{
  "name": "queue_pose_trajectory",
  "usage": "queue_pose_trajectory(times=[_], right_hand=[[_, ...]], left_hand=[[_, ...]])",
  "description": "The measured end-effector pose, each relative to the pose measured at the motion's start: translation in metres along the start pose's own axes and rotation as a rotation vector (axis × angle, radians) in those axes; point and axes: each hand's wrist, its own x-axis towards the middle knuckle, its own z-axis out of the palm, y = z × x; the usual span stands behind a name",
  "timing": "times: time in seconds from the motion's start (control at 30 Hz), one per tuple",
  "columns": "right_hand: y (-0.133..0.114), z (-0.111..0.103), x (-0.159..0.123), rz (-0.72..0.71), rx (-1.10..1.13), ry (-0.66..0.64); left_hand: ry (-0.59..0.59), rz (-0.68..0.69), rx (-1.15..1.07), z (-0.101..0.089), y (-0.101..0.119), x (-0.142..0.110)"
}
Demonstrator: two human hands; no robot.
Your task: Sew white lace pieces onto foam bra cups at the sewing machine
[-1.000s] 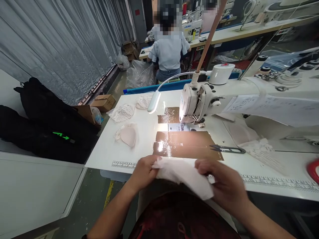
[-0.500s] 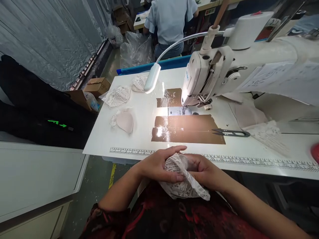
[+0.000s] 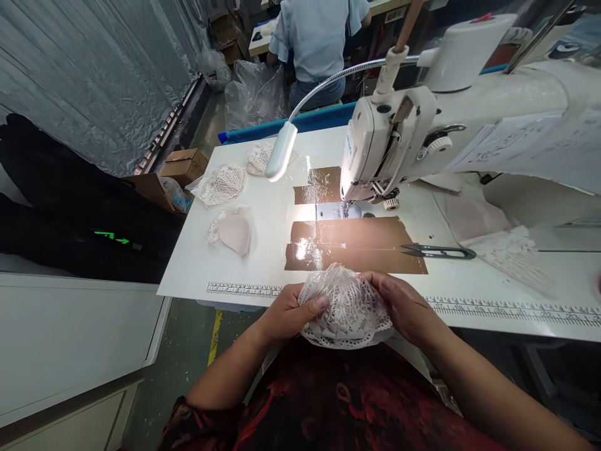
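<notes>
Left hand (image 3: 292, 313) and right hand (image 3: 404, 305) hold a lace cup (image 3: 350, 310) between them at the near edge of the desk (image 3: 272, 254). Its dome looks already formed; it is apart from the sewing machine (image 3: 366, 147).

Curtain (image 3: 103, 81): silvery and wrinkled, it fills the upper left.
Floor (image 3: 188, 351): grey-green, flecked with pale scraps, it carries a yellow stripe (image 3: 215, 338).
Lower left: a white cabinet (image 3: 70, 338) stands beside black fabric (image 3: 70, 188), perhaps a draped cover.
Cardboard boxes (image 3: 184, 166): they sit near the curtain's foot.
Sewing table (image 3: 270, 250): its white top glares under a gooseneck lamp (image 3: 282, 153).
Farther back: clear plastic bags (image 3: 256, 94) lie near another worktable (image 3: 259, 46).
</notes>
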Motion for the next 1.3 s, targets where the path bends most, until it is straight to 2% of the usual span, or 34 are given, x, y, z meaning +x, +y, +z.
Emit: queue_pose_trajectory(times=[0.07,0.13,0.23,0.27,0.33,0.43,0.5,0.53,0.6,0.67,0.7,0.73,0.77,0.83,0.87,0.9,0.97,1.0,1.03,1.13,1.3], right_hand=[[-0.002,0.000,-0.001,0.025,0.000,-0.057],[-0.004,0.000,-0.002,0.062,0.001,-0.038],[-0.006,0.001,-0.004,0.019,0.095,0.156],[-0.006,0.001,-0.003,-0.023,0.121,0.220],[-0.008,0.002,-0.001,-0.125,0.104,0.282],[-0.009,0.008,0.005,-0.255,-0.136,0.242],[-0.009,0.015,0.010,-0.273,-0.241,0.214],[-0.008,0.018,0.011,-0.252,-0.215,0.207],[-0.008,0.022,0.014,-0.186,-0.023,0.217],[-0.008,0.022,0.014,-0.140,0.187,0.233],[-0.009,0.020,0.013,-0.138,0.254,0.244],[-0.010,0.017,0.012,-0.143,0.289,0.257],[-0.011,0.014,0.011,-0.149,0.293,0.271],[-0.014,0.008,0.008,-0.138,0.215,0.278],[-0.016,0.007,0.007,-0.119,0.136,0.258],[-0.018,0.007,0.006,-0.095,0.044,0.219],[-0.020,0.011,0.004,-0.059,-0.128,0.090],[-0.021,0.014,0.003,-0.060,-0.192,0.020],[-0.022,0.018,0.003,-0.072,-0.238,-0.044],[-0.022,0.028,0.003,-0.132,-0.321,-0.128],[-0.018,0.028,0.004,-0.230,-0.395,-0.020]], left_hand=[[0.006,-0.015,-0.004,0.000,-0.001,0.003],[0.056,-0.031,-0.109,0.000,-0.001,0.005],[0.182,-0.038,-0.492,0.002,-0.001,0.005],[0.189,-0.038,-0.620,0.004,-0.002,0.004],[0.117,-0.054,-0.786,0.010,-0.002,0.003],[0.009,-0.087,-0.821,0.025,-0.003,0.006],[0.064,-0.074,-0.786,0.036,-0.003,0.013],[0.118,-0.062,-0.768,0.040,-0.004,0.018],[0.215,-0.046,-0.729,0.044,-0.006,0.024],[0.232,-0.033,-0.670,0.040,-0.011,0.024],[0.191,-0.022,-0.625,0.034,-0.014,0.021],[0.103,-0.013,-0.570,0.026,-0.015,0.015],[-0.013,-0.005,-0.509,0.017,-0.015,0.009],[-0.337,-0.012,-0.353,-0.003,-0.008,-0.007],[-0.432,0.010,-0.265,-0.011,-0.001,-0.013],[-0.386,0.070,-0.166,-0.018,0.008,-0.019],[-0.080,0.245,0.086,-0.024,0.026,-0.025],[0.030,0.289,0.241,-0.023,0.034,-0.025],[0.089,0.288,0.367,-0.021,0.039,-0.023],[0.043,0.202,0.479,-0.012,0.038,-0.015],[-0.005,0.157,0.427,-0.007,0.021,-0.009]])
